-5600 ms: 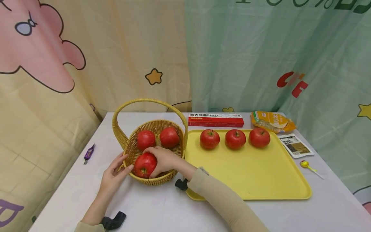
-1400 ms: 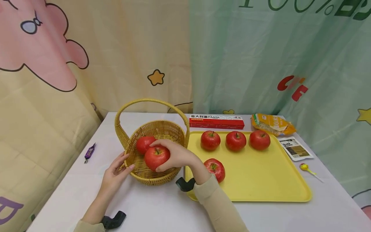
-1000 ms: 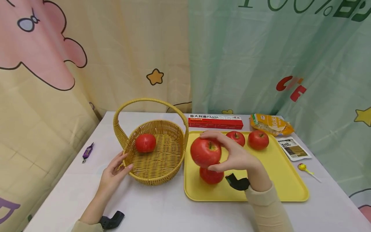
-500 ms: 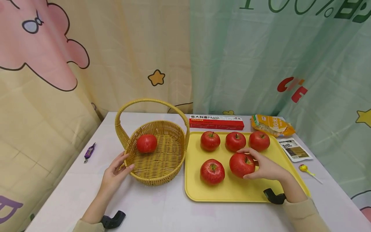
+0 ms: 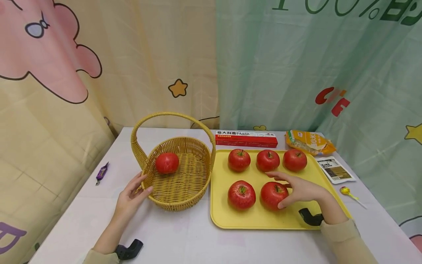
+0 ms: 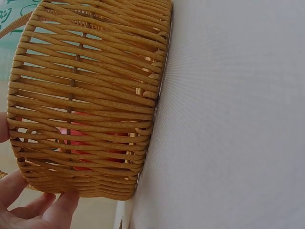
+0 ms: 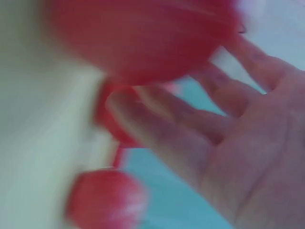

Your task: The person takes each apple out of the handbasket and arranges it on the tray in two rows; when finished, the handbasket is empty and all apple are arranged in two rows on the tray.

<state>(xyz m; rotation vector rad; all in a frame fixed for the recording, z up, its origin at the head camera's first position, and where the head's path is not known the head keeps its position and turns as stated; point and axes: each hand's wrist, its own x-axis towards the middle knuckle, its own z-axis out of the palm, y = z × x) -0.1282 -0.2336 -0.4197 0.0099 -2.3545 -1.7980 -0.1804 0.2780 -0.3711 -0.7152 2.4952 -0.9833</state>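
My left hand (image 5: 130,196) holds the near left rim of the wicker basket (image 5: 179,205); in the left wrist view its fingertips lie against the woven wall (image 6: 90,95). One red apple (image 5: 167,163) sits inside the basket, at its left. Over the yellow tray (image 5: 306,216), my right hand (image 5: 301,189) is spread beside a red apple (image 5: 273,196), fingers raised off it and thumb right at its side. To that apple's left rests another apple (image 5: 241,195). Three more stand in a back row, the middle apple (image 5: 268,160) among them. The right wrist view is blurred.
Behind the tray lie a red pasta box (image 5: 246,139) and an orange food bag (image 5: 310,142). At its right side are a white packet (image 5: 335,169) and a lollipop (image 5: 349,192). A purple wrapped candy (image 5: 102,173) lies left of the basket.
Two apples have gone from the basket to the tray's front row, carried by my right hand. Its fingers have just come off the second one. My left hand has stayed at the basket.
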